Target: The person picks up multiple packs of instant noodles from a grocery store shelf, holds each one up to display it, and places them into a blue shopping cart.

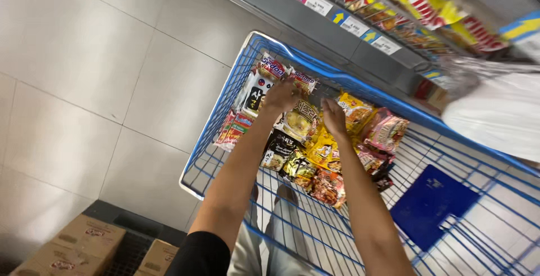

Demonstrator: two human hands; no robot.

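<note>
Two hands reach into the blue wire cart (236, 84): left hand (281, 96) and right hand (334, 117) rest apart, fingers bent, on glossy crinkled noodle packets (301, 121) piled at its far end.

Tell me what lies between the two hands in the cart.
In the head view, a cream-and-black noodle packet lies between the left hand and right hand, in the blue cart.

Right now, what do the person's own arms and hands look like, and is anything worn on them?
Both forearms are bare from the upper arm down. The left hand and right hand wear no gloves; no watch, bracelet or ring shows, though the fingers are too small to be sure. A short black sleeve covers the left upper arm at the bottom edge. The right arm's sleeve lies out of frame.
</note>
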